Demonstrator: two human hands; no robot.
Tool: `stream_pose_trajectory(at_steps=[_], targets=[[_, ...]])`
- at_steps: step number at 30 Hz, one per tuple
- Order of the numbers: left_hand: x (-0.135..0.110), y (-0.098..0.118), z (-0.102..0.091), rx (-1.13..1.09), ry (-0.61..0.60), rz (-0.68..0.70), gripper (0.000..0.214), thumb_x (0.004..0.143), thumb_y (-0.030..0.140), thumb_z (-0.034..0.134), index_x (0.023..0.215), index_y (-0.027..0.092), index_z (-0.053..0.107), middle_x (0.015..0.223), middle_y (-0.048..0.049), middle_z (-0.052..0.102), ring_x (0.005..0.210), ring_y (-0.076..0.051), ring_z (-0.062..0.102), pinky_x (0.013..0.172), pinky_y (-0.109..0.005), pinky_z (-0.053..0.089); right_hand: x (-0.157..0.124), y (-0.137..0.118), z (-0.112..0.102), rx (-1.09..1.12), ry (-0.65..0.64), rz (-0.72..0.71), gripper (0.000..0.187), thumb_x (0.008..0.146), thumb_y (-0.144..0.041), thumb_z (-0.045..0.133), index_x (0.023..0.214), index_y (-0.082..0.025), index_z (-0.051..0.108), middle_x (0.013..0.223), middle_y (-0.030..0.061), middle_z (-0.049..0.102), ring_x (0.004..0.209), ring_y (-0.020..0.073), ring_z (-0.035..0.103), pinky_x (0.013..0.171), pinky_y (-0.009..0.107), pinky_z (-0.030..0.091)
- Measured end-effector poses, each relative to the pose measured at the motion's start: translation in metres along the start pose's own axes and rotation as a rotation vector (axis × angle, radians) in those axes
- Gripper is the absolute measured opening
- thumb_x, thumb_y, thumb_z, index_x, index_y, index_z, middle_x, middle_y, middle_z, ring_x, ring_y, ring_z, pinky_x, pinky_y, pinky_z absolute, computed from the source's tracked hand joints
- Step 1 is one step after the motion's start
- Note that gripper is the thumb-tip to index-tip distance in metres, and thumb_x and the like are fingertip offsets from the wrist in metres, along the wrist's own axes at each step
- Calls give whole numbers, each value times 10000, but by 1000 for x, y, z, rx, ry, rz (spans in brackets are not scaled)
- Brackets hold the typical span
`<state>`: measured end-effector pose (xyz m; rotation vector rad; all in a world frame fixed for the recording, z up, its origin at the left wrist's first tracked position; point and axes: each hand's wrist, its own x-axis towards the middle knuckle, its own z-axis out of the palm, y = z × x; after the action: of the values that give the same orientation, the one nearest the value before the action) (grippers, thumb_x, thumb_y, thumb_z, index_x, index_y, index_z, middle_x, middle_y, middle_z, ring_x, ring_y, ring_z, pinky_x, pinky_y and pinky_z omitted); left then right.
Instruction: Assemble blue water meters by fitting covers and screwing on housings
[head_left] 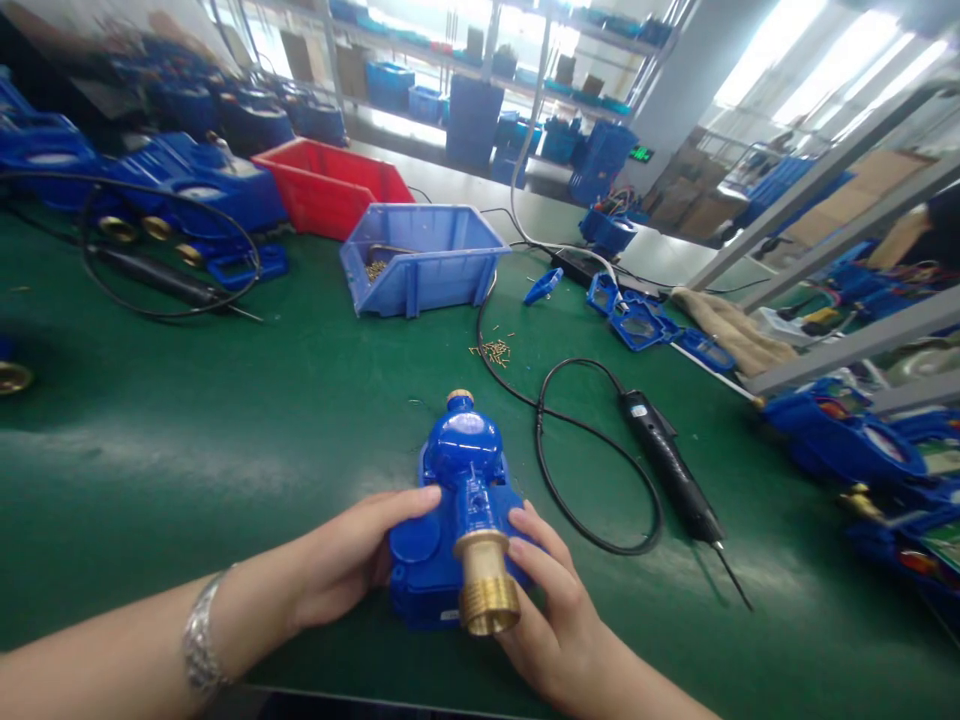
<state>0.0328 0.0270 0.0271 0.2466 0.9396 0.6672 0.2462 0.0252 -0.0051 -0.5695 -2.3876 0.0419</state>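
A blue water meter [469, 450] with threaded brass ends is on the green bench near its front edge, one brass end pointing toward me. My left hand [360, 550] grips its left side, thumb on top and the other fingers largely hidden beneath. On the opposite side, my right hand [551, 590] wraps its fingers over the blue body beside the brass pipe end. To the right of the meter lies a black electric screwdriver [667, 460] with its cable looped. Small brass screws [493, 350] lie in a loose pile beyond the meter.
A light-blue bin [442, 285] with screws inside stands mid-bench beside a red bin [300, 195]. Another screwdriver [161, 278] and blue meters [195, 180] occupy the left. Blue lids [637, 322], a cloth [739, 330] and more meters [847, 440] lie along the right, near grey rack bars.
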Motion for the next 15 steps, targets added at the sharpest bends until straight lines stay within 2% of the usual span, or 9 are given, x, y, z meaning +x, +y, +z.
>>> stream_pose_trajectory(at_steps=[2, 5, 7, 9, 12, 15], targets=[[4, 1, -1, -10, -6, 0, 309, 686, 259, 683, 962, 121, 665, 863, -72, 738, 768, -185, 675, 729, -265, 507, 4, -2, -10, 11, -84, 3, 330, 808, -130, 562, 1135, -120, 515, 1114, 115, 436, 1233, 317, 397, 1020, 522, 406], [9, 7, -5, 26, -47, 19, 350, 693, 208, 665, 1024, 99, 636, 915, -105, 731, 809, -207, 679, 777, -305, 506, 15, -1, -37, 150, -240, 90, 399, 846, -352, 560, 1162, -116, 498, 1052, 141, 562, 1147, 270, 509, 949, 399, 498], [11, 12, -6, 74, -73, 41, 414, 700, 225, 677, 1086, 95, 598, 966, -124, 720, 871, -233, 673, 829, -347, 497, 25, 3, -52, 185, -203, 186, 297, 886, -258, 495, 1165, -159, 477, 1013, 122, 618, 1035, 204, 592, 857, 303, 540], [14, 16, -7, 121, -104, 49, 463, 699, 250, 693, 1121, 103, 571, 1002, -127, 709, 903, -247, 664, 854, -369, 486, 38, 9, -58, 92, -145, 212, 314, 883, -110, 422, 1176, -215, 468, 1023, 103, 634, 945, 167, 628, 775, 274, 547], [18, 19, -9, 157, -185, 69, 501, 698, 273, 699, 1151, 118, 554, 1072, -122, 685, 961, -251, 644, 889, -369, 465, 61, 17, -49, -58, -300, 34, 313, 894, -129, 402, 1168, -238, 506, 1112, 119, 627, 806, 185, 648, 649, 310, 539], [21, 18, -13, 170, -240, 138, 582, 662, 277, 725, 1187, 126, 526, 1141, -116, 654, 1023, -257, 613, 918, -363, 442, 81, 21, -36, -141, -476, -107, 180, 886, -184, 452, 995, -181, 594, 1000, 109, 674, 597, 165, 603, 514, 289, 476]])
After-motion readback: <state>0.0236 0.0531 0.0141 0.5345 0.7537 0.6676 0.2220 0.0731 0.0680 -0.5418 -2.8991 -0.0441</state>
